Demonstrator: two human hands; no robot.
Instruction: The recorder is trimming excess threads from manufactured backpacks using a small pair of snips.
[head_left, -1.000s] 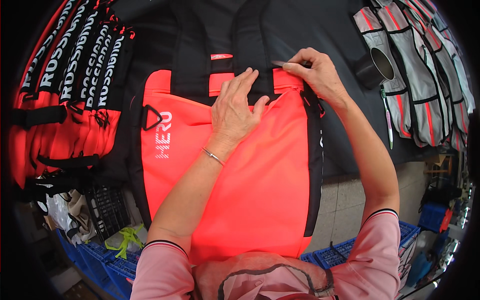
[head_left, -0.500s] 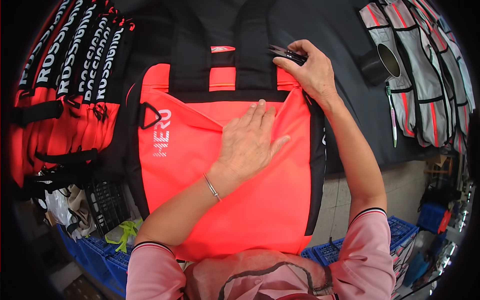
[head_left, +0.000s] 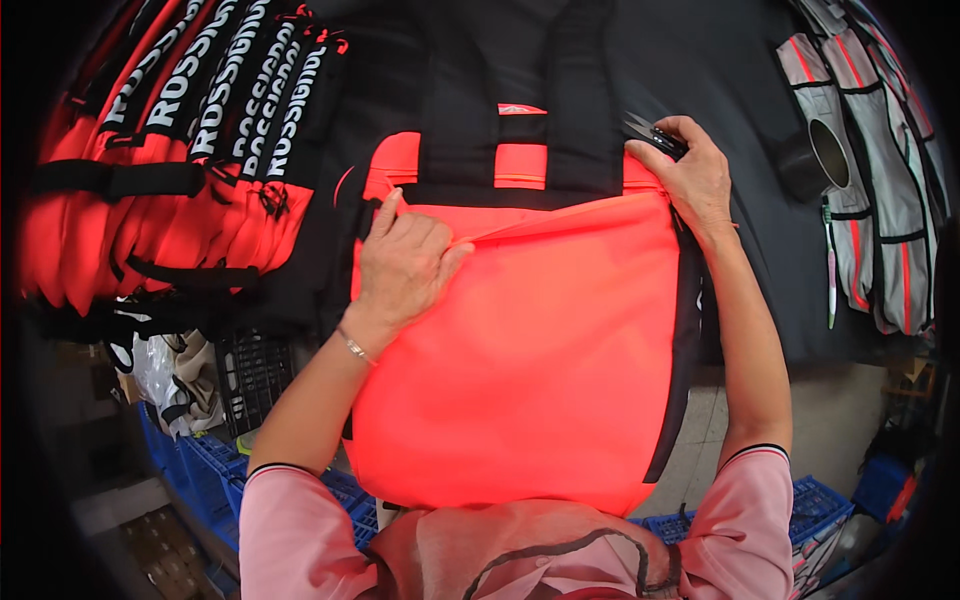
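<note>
A bright orange-red backpack (head_left: pixel 520 370) with black sides lies flat before me, its black shoulder straps (head_left: pixel 578 110) stretching away from me. At its upper left corner is my left hand (head_left: pixel 405 258), index finger stretched along the top edge of the front panel. The thumb stands apart and the other fingers are bent on the fabric; I see nothing gripped in them. My right hand (head_left: pixel 695 178) is closed round black thread snips (head_left: pixel 650 133) by the upper right corner, blades pointing away to the left. A loose fold of fabric runs along the panel's top edge between the hands.
Red and black bags (head_left: pixel 190 230) stand stacked at the left. To the right are grey strips (head_left: pixel 850 110) with red lines, a dark cup (head_left: pixel 828 155) and a toothbrush (head_left: pixel 830 265). Below the black-covered table (head_left: pixel 755 270) are blue crates (head_left: pixel 820 510) and a black crate (head_left: pixel 252 375).
My left hand has moved from the middle of the panel to its upper left corner, index finger now extended. My right hand keeps the snips at the right corner. The whole view has shifted.
</note>
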